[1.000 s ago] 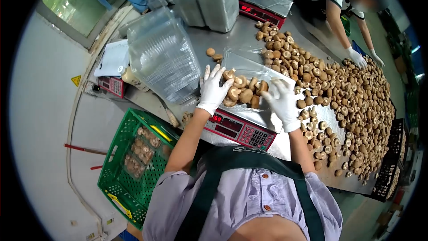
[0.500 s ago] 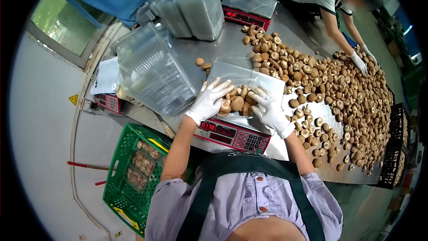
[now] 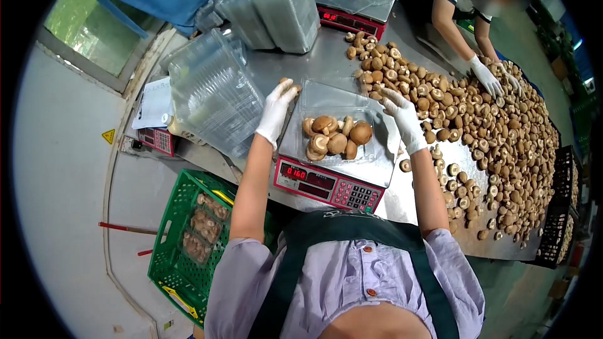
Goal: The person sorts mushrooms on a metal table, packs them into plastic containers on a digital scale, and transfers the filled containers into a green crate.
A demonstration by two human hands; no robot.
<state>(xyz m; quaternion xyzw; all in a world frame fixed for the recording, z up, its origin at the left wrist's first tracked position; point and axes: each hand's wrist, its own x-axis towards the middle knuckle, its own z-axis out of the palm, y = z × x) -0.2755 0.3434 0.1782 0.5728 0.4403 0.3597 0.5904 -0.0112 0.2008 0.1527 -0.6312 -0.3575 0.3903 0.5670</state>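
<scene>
Our left hand (image 3: pixel 276 113) and right hand (image 3: pixel 403 118) are gloved white; the mushrooms (image 3: pixel 337 144) look tan-brown, their tray (image 3: pixel 360 115) clear, the scale (image 3: pixel 329 183) red-fronted; at eight o'clock, the crate (image 3: pixel 178 204) green.

Both forearms (image 3: pixel 250 191) reach forward, wide apart; gloved left hand (image 3: pixel 275 113) extends ahead, gloved right hand (image 3: pixel 405 119) angles inward, fingers (image 3: pixel 394 98) loosely parted!

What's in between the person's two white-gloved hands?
In the head view, a clear tray holding mushrooms lies between the left hand and right hand, on top of the scale.
</scene>
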